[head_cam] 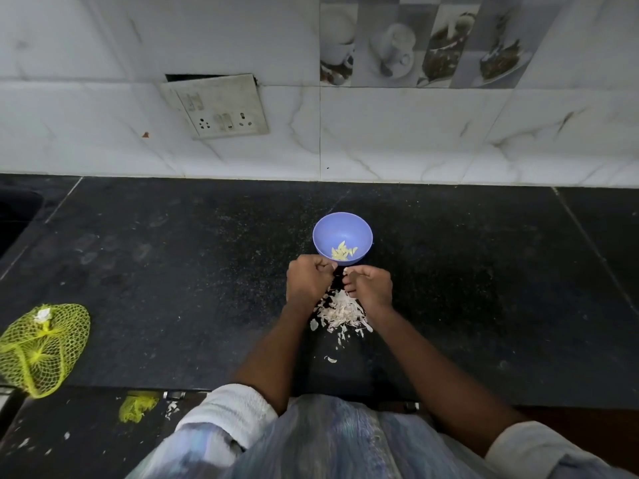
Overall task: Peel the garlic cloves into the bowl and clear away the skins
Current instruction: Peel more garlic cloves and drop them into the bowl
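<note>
Left hand: the left hand (308, 282) hovers just in front of the bowl, fingers curled tight towards the right hand; what they pinch is too small to tell.
Right hand: the right hand (370, 286) sits just beside the left, fingers curled, with a small pale scrap at its fingertips (346, 270); whether that is a clove or skin cannot be told.
Bowl: a small round lilac plastic bowl (342, 226) stands on the black speckled stone counter (179, 271), just beyond both hands.
Cloves: a few pale yellow peeled garlic cloves (343, 253) lie in the bowl's bottom.
Skins: a heap of white papery garlic skins (340, 312) lies on the counter under and between the wrists, with stray flakes nearer the person.
Net bag: a yellow-green mesh bag (41, 347) lies at the counter's left edge, well apart from the bowl.
Wall: a tilted white switch-and-socket plate (218, 107) hangs on the white marbled tiles.
</note>
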